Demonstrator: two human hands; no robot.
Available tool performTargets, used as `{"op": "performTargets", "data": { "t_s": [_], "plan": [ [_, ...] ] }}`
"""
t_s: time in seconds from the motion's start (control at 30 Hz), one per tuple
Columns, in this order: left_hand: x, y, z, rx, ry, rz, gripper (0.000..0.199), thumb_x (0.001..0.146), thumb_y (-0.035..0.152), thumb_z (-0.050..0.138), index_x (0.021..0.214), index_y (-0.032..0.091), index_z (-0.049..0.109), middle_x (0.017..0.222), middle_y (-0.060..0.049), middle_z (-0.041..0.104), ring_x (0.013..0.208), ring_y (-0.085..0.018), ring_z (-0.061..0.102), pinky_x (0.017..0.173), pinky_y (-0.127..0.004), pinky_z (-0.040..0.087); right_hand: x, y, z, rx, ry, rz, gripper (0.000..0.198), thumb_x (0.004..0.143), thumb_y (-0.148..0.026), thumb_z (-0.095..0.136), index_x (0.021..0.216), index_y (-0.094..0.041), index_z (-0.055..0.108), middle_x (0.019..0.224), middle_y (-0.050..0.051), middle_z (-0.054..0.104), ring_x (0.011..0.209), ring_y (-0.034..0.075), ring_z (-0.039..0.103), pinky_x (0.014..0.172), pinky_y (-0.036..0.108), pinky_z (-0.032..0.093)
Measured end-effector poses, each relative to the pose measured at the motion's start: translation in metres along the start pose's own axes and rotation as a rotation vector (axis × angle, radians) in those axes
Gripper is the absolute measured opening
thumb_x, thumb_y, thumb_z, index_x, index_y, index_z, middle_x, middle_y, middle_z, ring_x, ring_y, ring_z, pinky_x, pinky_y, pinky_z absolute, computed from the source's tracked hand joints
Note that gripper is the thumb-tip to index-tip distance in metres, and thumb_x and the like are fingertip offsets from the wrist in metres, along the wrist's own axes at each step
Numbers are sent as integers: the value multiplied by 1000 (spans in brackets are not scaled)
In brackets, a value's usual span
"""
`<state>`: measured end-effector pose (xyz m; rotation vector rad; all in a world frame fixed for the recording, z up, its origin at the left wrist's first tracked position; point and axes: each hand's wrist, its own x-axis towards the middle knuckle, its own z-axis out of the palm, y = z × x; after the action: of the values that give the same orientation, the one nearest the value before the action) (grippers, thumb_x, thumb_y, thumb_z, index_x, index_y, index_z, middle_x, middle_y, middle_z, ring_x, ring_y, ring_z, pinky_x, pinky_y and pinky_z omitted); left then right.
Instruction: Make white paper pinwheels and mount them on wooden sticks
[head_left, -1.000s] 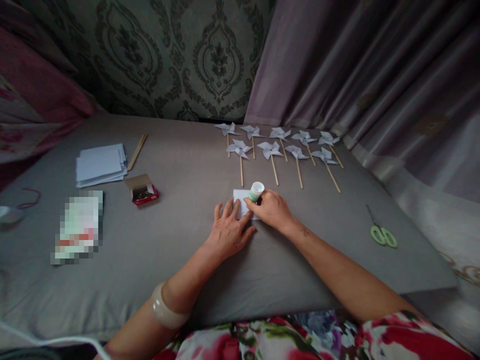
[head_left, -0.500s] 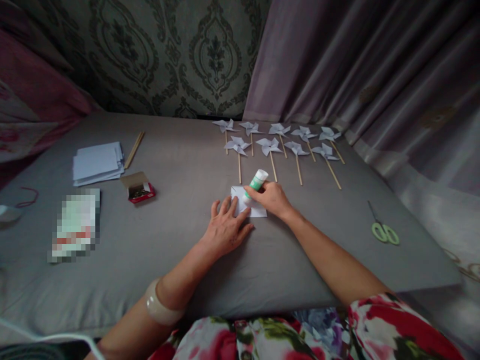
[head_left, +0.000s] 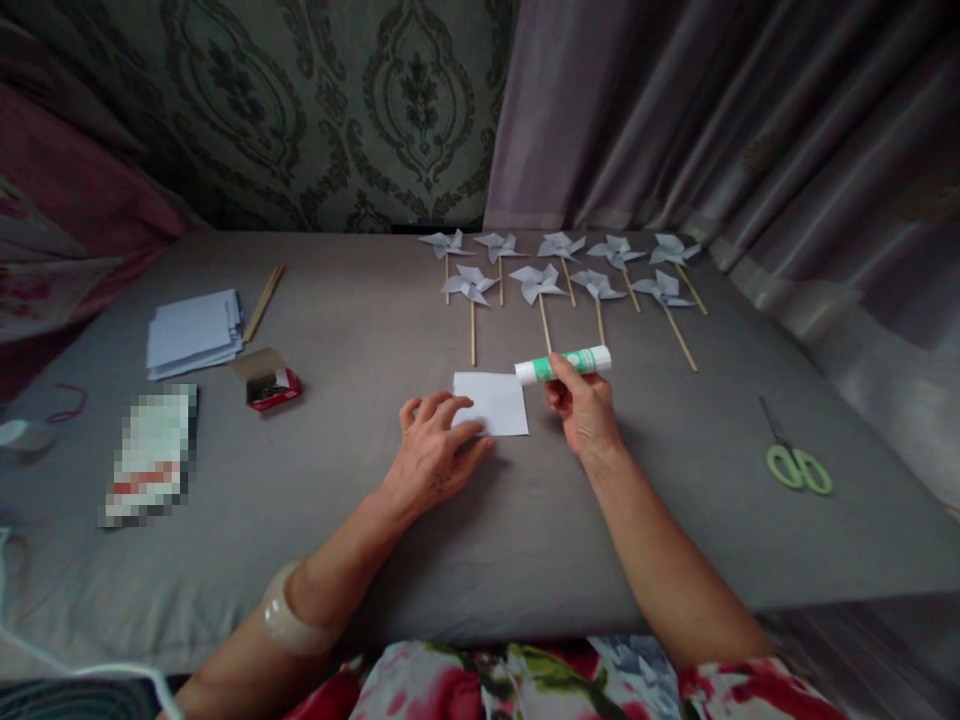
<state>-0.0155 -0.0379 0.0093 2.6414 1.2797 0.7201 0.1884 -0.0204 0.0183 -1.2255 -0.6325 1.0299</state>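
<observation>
A small white paper square (head_left: 501,405) lies flat on the grey cloth surface in front of me. My left hand (head_left: 437,448) rests at its left edge, fingers spread and a little bent, the tips over the paper. To the right of the paper, my right hand (head_left: 586,408) is closed around a green and white glue stick (head_left: 577,361), raised above the cloth and held almost level. Behind it stand two rows of white paper pinwheels (head_left: 538,284) on wooden sticks, lying on the cloth.
On the left are a stack of white paper (head_left: 195,335), wooden sticks (head_left: 263,303), an open red box (head_left: 274,388) of small metal pieces and a blurred-out packet (head_left: 152,455). Green-handled scissors (head_left: 799,468) lie at the right. A patterned wall and curtains border the far side.
My right hand has lifted the glue stick off the paper and moved right, tipping it from upright-leaning to nearly level. My left hand has shifted slightly left, uncovering more of the paper.
</observation>
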Motion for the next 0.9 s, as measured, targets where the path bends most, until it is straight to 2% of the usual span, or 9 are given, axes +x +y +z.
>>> {"op": "performTargets", "data": {
  "t_s": [0.07,0.13,0.3,0.4,0.47,0.53,0.63,0.77,0.9],
  "plan": [
    [3,3,-6,-62,123,-80,26,91,38,52,79,23,70,90,-4,71,93,-19,59,93,-42,33,-4,-6,0,-4,9,-59,33,60,-44,77,68,-19,57,51,-6,53,44,7,44,40,21,31],
    [6,3,-11,-128,228,-189,29,91,34,51,70,21,66,72,-1,69,77,-16,59,86,-37,37,-9,-13,1,1,3,-84,34,62,-47,75,73,-19,59,55,-4,57,46,9,48,41,22,34],
    [11,-7,-11,-255,470,-391,29,89,34,53,65,20,63,66,0,67,70,-15,60,78,-33,40,-25,-26,2,11,-118,-75,41,77,-59,55,75,-19,59,66,3,66,52,12,57,46,24,43],
    [10,-10,-10,-237,553,-408,30,88,34,53,62,21,59,62,1,65,67,-15,59,78,-33,40,-31,-31,1,-83,-108,-168,41,82,-59,50,76,-19,58,66,4,66,53,12,58,48,25,44],
    [9,-8,-10,-180,517,-339,32,89,32,53,59,21,57,59,1,63,65,-15,57,79,-34,39,-32,-33,0,-122,-78,-233,41,82,-59,51,77,-19,59,64,3,65,54,12,58,49,25,45],
    [7,-3,-8,-102,389,-224,30,89,31,53,62,20,59,63,1,65,69,-15,58,82,-36,37,-31,-32,-2,-138,-54,-268,40,80,-58,56,77,-19,59,63,1,64,53,12,58,50,24,45],
    [5,4,-2,0,186,-71,20,90,29,53,79,22,67,82,-2,72,84,-18,61,88,-39,33,-26,-28,-3,-182,-33,-281,39,77,-56,61,73,-18,61,61,1,63,52,12,57,49,24,44],
    [3,6,7,84,30,-19,23,91,31,50,104,25,68,102,-6,71,100,-22,58,93,-44,31,-20,-19,-2,-340,-29,-287,38,76,-55,62,72,-17,61,60,1,64,56,14,59,52,25,46],
    [2,3,11,120,-77,16,27,92,34,48,109,26,67,108,-9,67,103,-25,55,93,-48,31,-15,-14,2,-564,-81,-343,35,77,-52,61,68,-18,60,63,3,66,60,16,61,56,26,45]
  ]
}}
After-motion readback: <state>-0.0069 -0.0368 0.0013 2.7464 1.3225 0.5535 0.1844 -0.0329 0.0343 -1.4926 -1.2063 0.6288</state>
